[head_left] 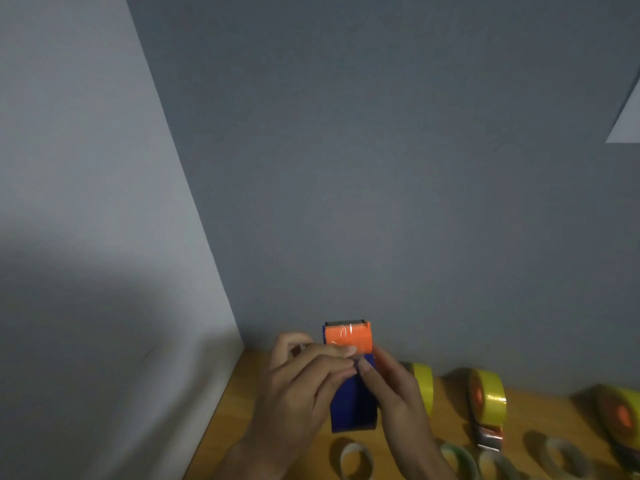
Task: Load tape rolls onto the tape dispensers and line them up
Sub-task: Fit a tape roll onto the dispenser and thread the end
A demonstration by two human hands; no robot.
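I hold a blue tape dispenser (351, 403) above the wooden table (446, 424), low in the middle of the head view. Its orange front part (349, 337) with a metal blade faces the wall and has clear tape stretched over it. My left hand (304, 379) grips the dispenser from the left, with fingers curled over its top. My right hand (391, 386) grips it from the right, thumb pressed on the top surface. A yellow tape roll (424, 386) stands just behind my right hand, partly hidden.
A loaded dispenser with yellow tape (486, 400) stands to the right, and another one (620, 414) sits at the right edge. Several loose tape rolls (356, 459) lie along the near edge. Grey walls (381, 168) meet in a corner at the table's left end.
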